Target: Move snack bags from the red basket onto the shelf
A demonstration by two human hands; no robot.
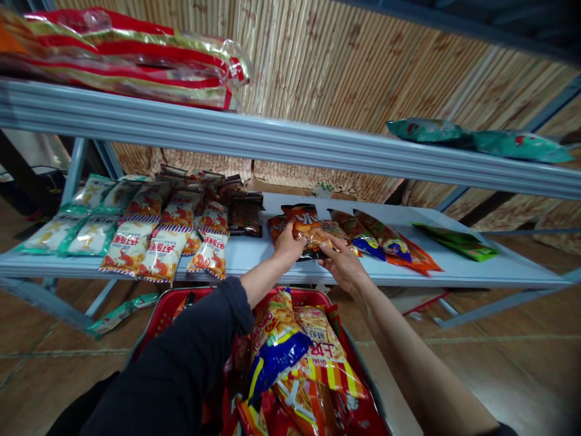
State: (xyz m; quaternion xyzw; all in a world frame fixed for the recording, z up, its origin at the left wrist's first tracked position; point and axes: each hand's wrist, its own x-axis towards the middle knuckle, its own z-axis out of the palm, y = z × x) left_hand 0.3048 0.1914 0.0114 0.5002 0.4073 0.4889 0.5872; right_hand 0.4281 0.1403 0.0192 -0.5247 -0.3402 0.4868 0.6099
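Between my two hands is an orange and dark brown snack bag (305,223), at the middle of the lower shelf (281,271). My left hand (289,243) grips its left side, and my right hand (341,259) has its fingers closed on the lower right side. Behind it, partly covered, another dark orange bag (275,226) shows at the left. Right of my hands lie snack bags with blue ends (357,234) and an orange bag (420,255). Below my forearms stands a red basket (170,297) filled with snack bags, among them a blue and yellow one (279,339).
On the shelf's left are white-and-orange bags (129,242), teal bags (93,235) and dark brown bags (246,215). A green bag (458,239) lies at the right. The upper shelf (290,136) crosses above my hands. Teal packets (120,315) lie on the floor.
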